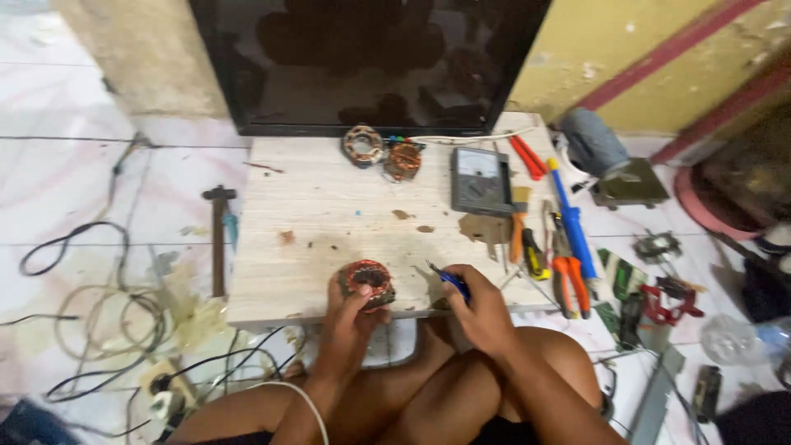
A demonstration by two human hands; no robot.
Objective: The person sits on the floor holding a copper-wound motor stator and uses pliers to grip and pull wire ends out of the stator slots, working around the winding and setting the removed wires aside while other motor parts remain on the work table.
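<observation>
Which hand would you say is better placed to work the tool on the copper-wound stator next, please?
Right, probably. The right hand already grips the blue-handled tool, its tip pointing toward the stator, while the left hand is occupied steadying that stator on the board.

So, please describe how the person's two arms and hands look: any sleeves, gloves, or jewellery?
Both arms are bare from the elbow down, with no sleeves visible. The left hand and the right hand wear no gloves, and no ring, watch or bracelet can be seen on either. A thin white cable curves across the left forearm; it is not something worn.
</observation>
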